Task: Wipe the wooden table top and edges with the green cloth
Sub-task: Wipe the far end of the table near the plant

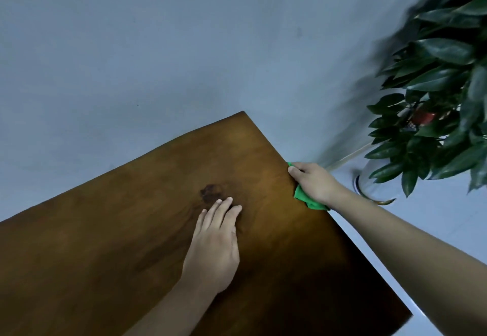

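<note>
The brown wooden table top (pixel 118 230) fills the lower half of the head view, with a dark knot near its middle. My right hand (pixel 313 181) grips the green cloth (pixel 307 198) against the table's right edge, thumb on top of the wood; most of the cloth is hidden under the palm. My left hand (pixel 214 243) lies flat on the table top, fingers together and pointing at the knot, holding nothing.
A leafy potted plant (pixel 437 85) in a white pot (pixel 369 177) stands on the floor just right of the table edge, close to my right hand. A pale grey floor (pixel 131 59) lies beyond the table's far edge and corner.
</note>
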